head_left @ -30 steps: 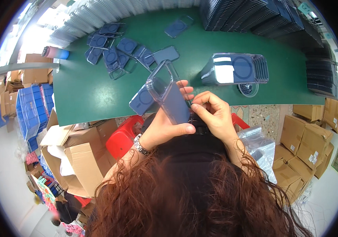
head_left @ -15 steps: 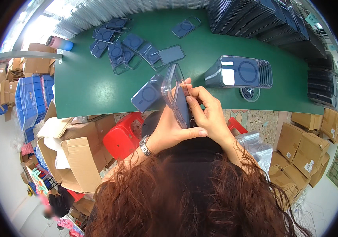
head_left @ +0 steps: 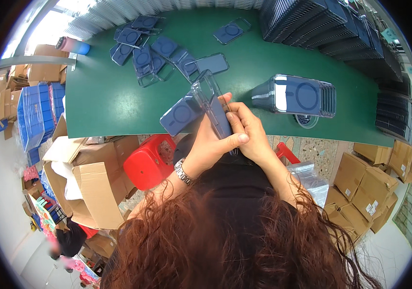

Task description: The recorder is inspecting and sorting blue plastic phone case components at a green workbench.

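Observation:
Between my hands, above the table's near edge, a clear phone case with a dark blue panel point(head_left: 219, 118) is held on edge and tilted. My left hand point(head_left: 207, 144) grips it from the left, thumb across its lower end. My right hand point(head_left: 248, 127) closes on its right side, fingers at the edge. Just left of it lies another blue phone case point(head_left: 182, 114), ring mark facing up. Farther off, several similar cases point(head_left: 143, 57) lie in a loose heap, with a single case point(head_left: 228, 32) apart from them. To the right stands a stack of nested cases point(head_left: 304, 96).
The green table point(head_left: 109, 106) carries tall stacks of dark cases point(head_left: 307, 24) at the back right and a small round container point(head_left: 306, 120) beside the nested stack. A red stool point(head_left: 148, 163) and open carton point(head_left: 97, 192) stand left; closed cartons point(head_left: 370, 188) stand right.
The held case has tilted slightly and lowered toward me. My right fingers have shifted a little along its edge, and my left thumb has moved slightly up. Both hands keep their hold.

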The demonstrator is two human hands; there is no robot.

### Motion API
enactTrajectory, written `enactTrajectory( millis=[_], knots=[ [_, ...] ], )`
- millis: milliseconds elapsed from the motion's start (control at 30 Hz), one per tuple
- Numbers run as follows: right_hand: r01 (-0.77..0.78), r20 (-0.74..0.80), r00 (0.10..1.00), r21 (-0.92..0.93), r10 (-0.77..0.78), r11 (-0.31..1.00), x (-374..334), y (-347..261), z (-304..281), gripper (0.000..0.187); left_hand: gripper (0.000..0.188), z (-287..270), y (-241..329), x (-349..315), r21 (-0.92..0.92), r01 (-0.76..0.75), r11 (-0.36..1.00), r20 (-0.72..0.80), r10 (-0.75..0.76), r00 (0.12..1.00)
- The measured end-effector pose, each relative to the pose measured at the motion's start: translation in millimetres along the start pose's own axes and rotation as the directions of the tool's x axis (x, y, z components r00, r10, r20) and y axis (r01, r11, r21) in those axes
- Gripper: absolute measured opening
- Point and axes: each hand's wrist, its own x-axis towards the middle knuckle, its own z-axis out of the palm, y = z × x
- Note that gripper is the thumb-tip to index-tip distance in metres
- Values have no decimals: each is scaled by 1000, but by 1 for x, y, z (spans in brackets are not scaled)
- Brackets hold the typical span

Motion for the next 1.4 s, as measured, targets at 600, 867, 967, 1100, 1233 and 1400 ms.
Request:
enactTrajectory(
  millis=[600,867,967,1100,1233,1400],
  knots=[
    [-127,121,984,-61,133,990,69,74,19,40,96,-121,-3,8,976,219,-14,-213,179,961],
    [-25,195,976,-322,92,947,105,93,51,48,99,-132,-34,4,979,203,-35,-195,164,967],
    [-17,216,972,-329,93,944,109,90,52,49,110,-137,-31,1,969,242,-52,-238,73,968],
    [-118,184,968,-263,170,957,108,83,45,51,111,-158,-15,4,955,178,239,-208,108,972],
    [-221,111,960,-270,258,937,95,106,20,50,57,-202,6,71,960,-40,277,-65,361,930],
    [-161,161,926,-652,342,741,70,160,-15,25,59,-213,1,192,860,-403,-314,483,243,841]
  ],
)
